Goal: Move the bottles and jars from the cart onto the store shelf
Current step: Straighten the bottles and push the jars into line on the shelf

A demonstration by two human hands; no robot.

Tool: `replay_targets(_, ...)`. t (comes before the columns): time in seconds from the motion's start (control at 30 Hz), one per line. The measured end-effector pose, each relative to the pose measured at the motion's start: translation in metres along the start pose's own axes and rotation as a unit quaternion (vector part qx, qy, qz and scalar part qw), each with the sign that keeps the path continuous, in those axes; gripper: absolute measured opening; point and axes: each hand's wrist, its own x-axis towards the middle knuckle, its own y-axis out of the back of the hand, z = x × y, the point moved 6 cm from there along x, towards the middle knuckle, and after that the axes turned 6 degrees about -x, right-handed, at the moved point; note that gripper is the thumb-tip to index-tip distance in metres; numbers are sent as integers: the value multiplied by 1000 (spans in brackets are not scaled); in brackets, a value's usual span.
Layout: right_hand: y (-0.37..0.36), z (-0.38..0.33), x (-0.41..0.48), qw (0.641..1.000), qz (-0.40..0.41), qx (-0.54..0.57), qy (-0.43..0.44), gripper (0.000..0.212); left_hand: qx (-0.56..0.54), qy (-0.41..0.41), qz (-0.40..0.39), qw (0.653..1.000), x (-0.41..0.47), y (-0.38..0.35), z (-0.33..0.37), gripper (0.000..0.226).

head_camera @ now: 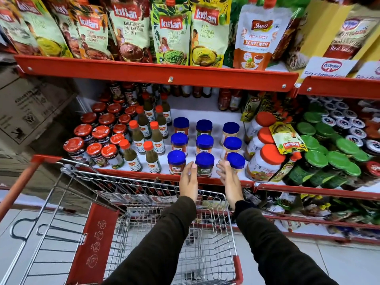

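Several blue-lidded jars stand in three rows on the white shelf [216, 118] with its red front edge. The front middle jar [204, 163] sits between my two hands. My left hand [188, 182] is open beside its left side, fingers up, not gripping. My right hand [229, 177] is open to the jar's right, its fingertips in front of the front right jar [236, 161]. The front left jar [176, 162] stands apart. Below my arms, the wire cart [133, 223] shows no bottles or jars in its basket.
Orange-capped green sauce bottles [151, 140] and red-lidded jars [94, 138] fill the shelf's left part. Large orange-lidded jars [265, 161] and green-lidded jars [329, 153] stand to the right. Chutney pouches [170, 33] sit on the shelf above. Cardboard boxes [26, 108] are stacked at left.
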Motion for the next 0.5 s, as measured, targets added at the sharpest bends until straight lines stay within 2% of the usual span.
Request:
replay_targets(0.1,29,11,-7,995,90,32,26,59,-15,-8,27,1000,-7,0,-12,27)
replay_targets(0.27,69,26,-17,983,174,45,26,46,-46,7,-51,998,-15,-40,-21,26)
replay_targets(0.3,71,27,-17,985,168,40,23,44,-45,18,-76,996,-15,-52,-21,39)
replay_targets(0.37,70,27,-14,992,125,23,5,55,-28,49,-124,991,-11,-78,-19,67)
replay_targets(0.43,64,24,-12,998,59,16,-19,75,-34,75,-142,986,-1,-99,-16,72)
replay_targets(0.5,56,21,-10,998,0,37,-40,84,-77,100,-149,981,8,-113,-11,72)
